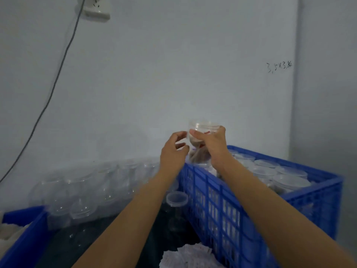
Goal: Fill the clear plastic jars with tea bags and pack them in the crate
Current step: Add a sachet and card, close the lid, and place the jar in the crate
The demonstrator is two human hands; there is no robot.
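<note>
My right hand (213,147) grips a clear plastic jar (202,127) with a lid on top and tea bags inside, held above the near left corner of the blue crate (241,206). My left hand (173,151) hovers just left of the jar with fingers loosely curled, holding nothing. Several lidded filled jars (270,171) stand packed in the crate. A heap of white tea bags (185,256) lies at the bottom of the view.
Several empty clear jars (83,190) lie stacked along the wall at left. One lidded jar (176,199) stands beside the crate. A second blue crate's corner (25,235) is at lower left. A cable (58,78) hangs down the wall.
</note>
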